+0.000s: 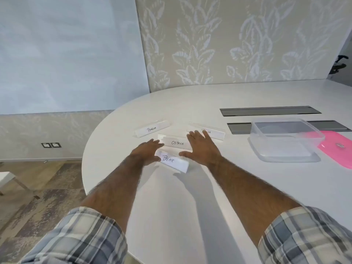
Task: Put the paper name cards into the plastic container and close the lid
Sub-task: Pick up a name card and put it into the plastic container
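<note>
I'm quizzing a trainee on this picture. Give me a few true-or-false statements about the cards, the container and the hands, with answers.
1. The container is closed. False: it is open, and the pink lid lies on the table to its right.
2. One card reads OSTRICH. True.
3. Both hands are clenched fists. False: the left hand and right hand are open, fingers spread.
4. No card is inside the container. True.

White table with a rounded end, carrying cards, a box and a lid

On the table (171,202) four name cards cluster: PENGUIN card (152,129), OSTRICH card (177,143), BEAR card (172,162) and a fourth card (214,132). To their right the clear plastic container (285,143) stands open, with the pink lid (341,149) flat just beside it, near two grey inset panels (270,111).
</note>
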Action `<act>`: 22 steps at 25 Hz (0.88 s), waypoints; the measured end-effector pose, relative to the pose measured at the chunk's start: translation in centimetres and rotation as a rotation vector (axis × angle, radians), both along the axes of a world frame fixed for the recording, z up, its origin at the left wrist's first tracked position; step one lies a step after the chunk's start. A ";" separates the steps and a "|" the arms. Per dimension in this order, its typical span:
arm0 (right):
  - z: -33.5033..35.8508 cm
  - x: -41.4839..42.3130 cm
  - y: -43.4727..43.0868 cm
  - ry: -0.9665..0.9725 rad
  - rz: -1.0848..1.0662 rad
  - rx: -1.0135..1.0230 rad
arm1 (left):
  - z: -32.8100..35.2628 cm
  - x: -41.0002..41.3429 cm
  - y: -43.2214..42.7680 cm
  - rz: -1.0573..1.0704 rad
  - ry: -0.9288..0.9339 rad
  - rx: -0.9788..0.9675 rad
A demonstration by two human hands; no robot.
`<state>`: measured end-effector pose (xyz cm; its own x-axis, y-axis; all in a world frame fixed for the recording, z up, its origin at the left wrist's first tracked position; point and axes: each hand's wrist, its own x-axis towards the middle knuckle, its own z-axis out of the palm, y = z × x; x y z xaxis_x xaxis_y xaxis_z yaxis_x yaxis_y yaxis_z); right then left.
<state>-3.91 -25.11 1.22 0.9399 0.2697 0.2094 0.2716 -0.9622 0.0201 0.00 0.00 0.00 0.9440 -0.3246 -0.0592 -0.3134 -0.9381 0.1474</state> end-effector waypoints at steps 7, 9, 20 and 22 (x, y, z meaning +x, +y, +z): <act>-1.8 0.6 2.8 0.444 -0.008 0.013 | -0.7 1.6 1.2 0.016 0.133 0.084; -1.5 0.9 3.3 0.438 -0.008 0.028 | -0.8 2.2 1.5 0.012 0.140 0.100; -1.5 2.6 2.9 0.341 -0.058 -0.008 | -0.7 3.4 0.9 0.021 0.118 0.029; -1.2 2.7 2.7 0.342 -0.059 0.006 | -0.1 3.4 0.7 0.029 0.109 0.020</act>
<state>-1.26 -22.43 0.03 0.9699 0.2121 -0.1192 0.2052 -0.9764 -0.0679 3.39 0.72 -0.14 0.9404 -0.2954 -0.1684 -0.2695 -0.9495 0.1604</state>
